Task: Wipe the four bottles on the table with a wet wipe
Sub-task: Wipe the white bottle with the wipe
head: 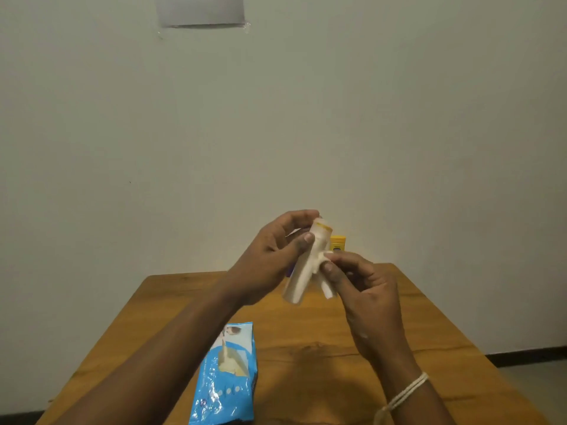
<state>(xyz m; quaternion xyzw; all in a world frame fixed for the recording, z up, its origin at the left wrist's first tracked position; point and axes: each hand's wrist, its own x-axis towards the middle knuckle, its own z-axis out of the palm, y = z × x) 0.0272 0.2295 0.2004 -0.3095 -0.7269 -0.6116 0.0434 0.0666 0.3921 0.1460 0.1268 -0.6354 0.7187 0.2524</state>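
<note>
I hold a white bottle (pixel 302 271) with a yellow band near its top, tilted, in the air above the wooden table (pixel 306 348). My left hand (pixel 270 259) grips its upper part, thumb on the side. My right hand (pixel 365 289) pinches a white wet wipe (pixel 325 286) against the bottle's middle. A yellow bottle (pixel 337 243) stands at the table's far edge, partly hidden behind the white one. A sliver of something purple (pixel 289 271) shows behind my left hand; what it is cannot be made out.
A blue wet wipe pack (pixel 227 378) lies on the near left of the table, a wipe sticking out of its opening. A plain wall rises behind the table. The floor shows at the right.
</note>
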